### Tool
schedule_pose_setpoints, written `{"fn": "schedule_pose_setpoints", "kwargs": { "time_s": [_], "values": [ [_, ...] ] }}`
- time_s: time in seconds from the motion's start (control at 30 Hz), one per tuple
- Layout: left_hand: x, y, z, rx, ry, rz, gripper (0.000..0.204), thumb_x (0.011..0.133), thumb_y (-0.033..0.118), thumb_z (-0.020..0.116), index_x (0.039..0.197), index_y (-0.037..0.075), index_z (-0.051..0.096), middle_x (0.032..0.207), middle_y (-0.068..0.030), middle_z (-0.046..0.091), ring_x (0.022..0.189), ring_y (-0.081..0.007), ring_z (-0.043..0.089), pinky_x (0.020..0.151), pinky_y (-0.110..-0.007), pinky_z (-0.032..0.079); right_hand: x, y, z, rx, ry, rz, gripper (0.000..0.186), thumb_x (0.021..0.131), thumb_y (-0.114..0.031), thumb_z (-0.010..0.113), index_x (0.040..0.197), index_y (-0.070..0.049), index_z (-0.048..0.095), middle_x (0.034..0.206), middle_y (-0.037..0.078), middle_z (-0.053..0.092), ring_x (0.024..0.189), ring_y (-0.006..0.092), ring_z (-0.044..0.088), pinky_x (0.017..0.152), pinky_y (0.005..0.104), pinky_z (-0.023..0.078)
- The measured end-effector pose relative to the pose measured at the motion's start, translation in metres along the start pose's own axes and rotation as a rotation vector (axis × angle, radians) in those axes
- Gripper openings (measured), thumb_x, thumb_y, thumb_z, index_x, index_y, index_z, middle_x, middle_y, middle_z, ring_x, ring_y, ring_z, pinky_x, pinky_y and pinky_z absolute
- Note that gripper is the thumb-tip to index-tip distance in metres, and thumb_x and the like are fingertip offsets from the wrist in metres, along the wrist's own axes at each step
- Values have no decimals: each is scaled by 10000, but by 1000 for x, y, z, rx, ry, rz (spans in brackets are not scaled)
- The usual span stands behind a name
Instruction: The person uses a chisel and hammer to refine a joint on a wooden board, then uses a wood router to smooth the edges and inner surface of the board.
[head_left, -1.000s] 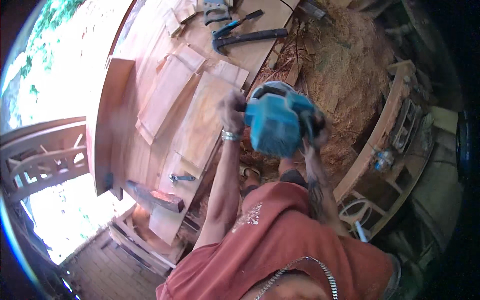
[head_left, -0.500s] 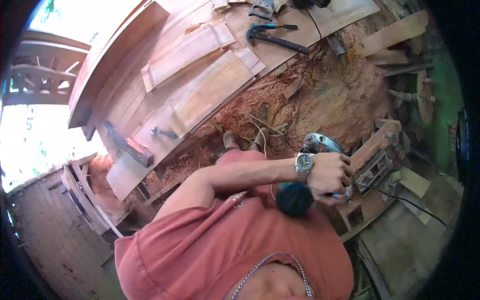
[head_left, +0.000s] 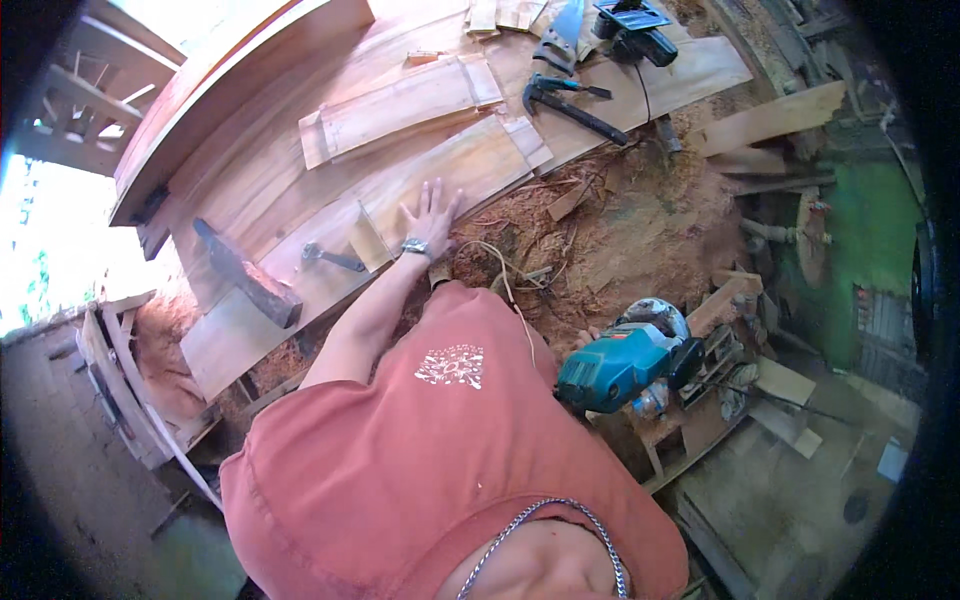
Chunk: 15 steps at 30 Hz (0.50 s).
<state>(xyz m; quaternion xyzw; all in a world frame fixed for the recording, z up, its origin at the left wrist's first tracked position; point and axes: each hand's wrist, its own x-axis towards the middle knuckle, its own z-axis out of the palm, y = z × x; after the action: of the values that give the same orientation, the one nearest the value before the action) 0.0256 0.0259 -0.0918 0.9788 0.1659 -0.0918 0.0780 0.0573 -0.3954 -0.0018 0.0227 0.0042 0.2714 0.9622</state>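
Note:
My left hand [head_left: 431,217], with a watch on its wrist, lies flat with fingers spread on a long wooden board [head_left: 375,196] on the workbench. A teal handheld power tool [head_left: 625,362] with a rounded metal guard and a black knob is at my right side, against my red shirt. Only a few fingers of my right hand [head_left: 588,337] show at the tool's far side, closed on it; the tool hides the rest. Beside the left hand, a small wood piece [head_left: 367,238] and an adjustable wrench [head_left: 333,258] lie on the bench.
Farther along the bench lie a hammer [head_left: 575,112], a handsaw [head_left: 560,38], another power tool [head_left: 640,35] and a second board [head_left: 405,110]. A dark wood block [head_left: 247,275] sits at left. Shavings [head_left: 640,225] cover the floor; wood scraps and a cord are at right.
My left hand has left the power tool and moved left onto the board, its fingers now spread. The tool has turned, showing its teal side.

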Motion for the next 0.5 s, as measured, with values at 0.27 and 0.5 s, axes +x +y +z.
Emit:
{"fn": "schedule_pose_setpoints", "kwargs": {
  "time_s": [0.27, 0.5],
  "values": [
    [19, -15, 31, 96, 122, 84, 912, 913, 2, 576, 1652, 299, 133, 1701, -260, 53, 1547, -524, 104, 1044, -878, 207, -13, 49, 5, 18, -36, -90, 259, 1046, -264, 516, 1030, -25, 617, 832, 42, 570, 678, 128, 528, 613, 319, 473],
    [49, -83, -58, -227, -83, 380, 1088, 651, 169, 878, 1564, 94, 293, 1546, -308, 376, 1426, -501, 382, 1040, -608, 494, -27, 82, 5, 45, -43, -171, 229, 1042, -242, 521, 1026, -30, 604, 815, 36, 552, 656, 126, 516, 593, 318, 471]
  ]
}}
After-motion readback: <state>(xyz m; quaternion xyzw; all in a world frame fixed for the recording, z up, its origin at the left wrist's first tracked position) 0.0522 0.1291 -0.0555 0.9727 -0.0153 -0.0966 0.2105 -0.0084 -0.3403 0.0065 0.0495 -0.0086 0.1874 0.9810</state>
